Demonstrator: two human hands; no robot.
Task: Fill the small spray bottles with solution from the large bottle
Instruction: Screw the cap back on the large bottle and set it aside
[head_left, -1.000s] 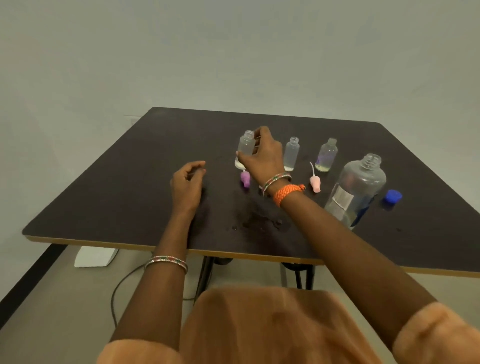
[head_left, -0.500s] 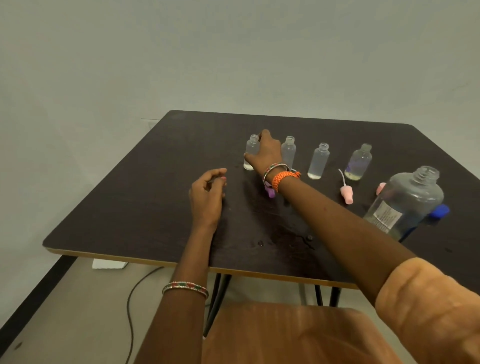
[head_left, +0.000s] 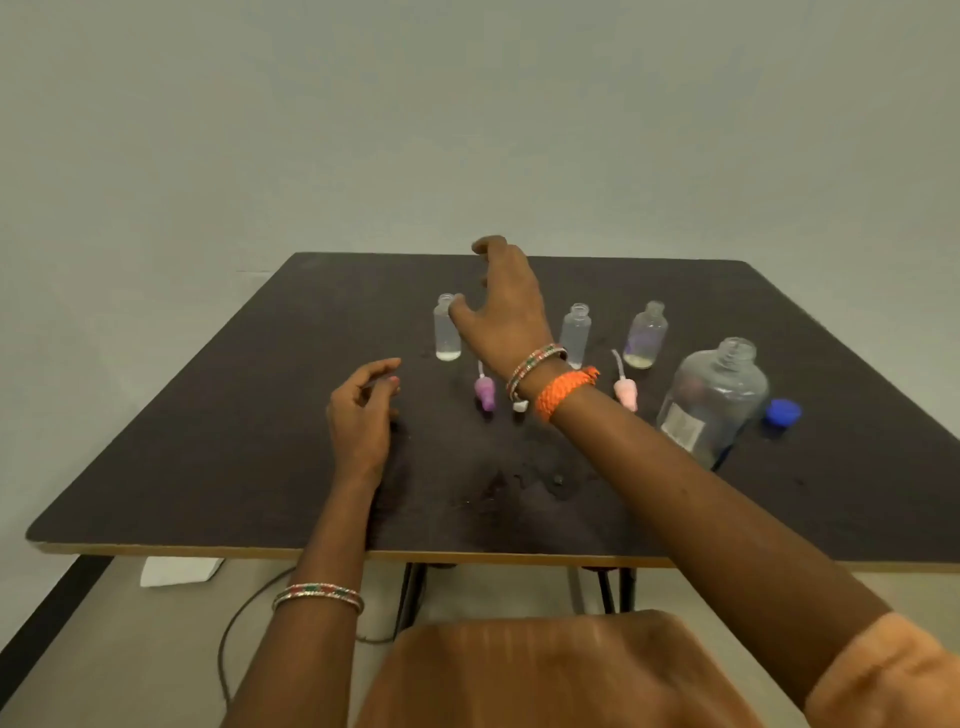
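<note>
Three small clear bottles stand uncapped in a row on the dark table (head_left: 208, 441): the left bottle (head_left: 447, 328), the middle bottle (head_left: 575, 332) and the right bottle (head_left: 645, 335), each with a little liquid at the bottom. The large clear bottle (head_left: 714, 402) stands uncapped at the right, its blue cap (head_left: 783, 413) beside it. My right hand (head_left: 506, 306) hovers over the row with fingers spread and loose, holding nothing, its thumb close to the left bottle. My left hand (head_left: 363, 410) rests on the table, loosely curled and holding nothing.
A purple spray head (head_left: 484, 393) and a pink spray head (head_left: 625, 393) lie in front of the bottles. A small white piece (head_left: 519, 406) shows under my right wrist. Wet spots (head_left: 519, 486) mark the table near its front edge.
My right hand has let go of the left small bottle and risen above the row with its fingers spread. The left hand has stayed in place.
</note>
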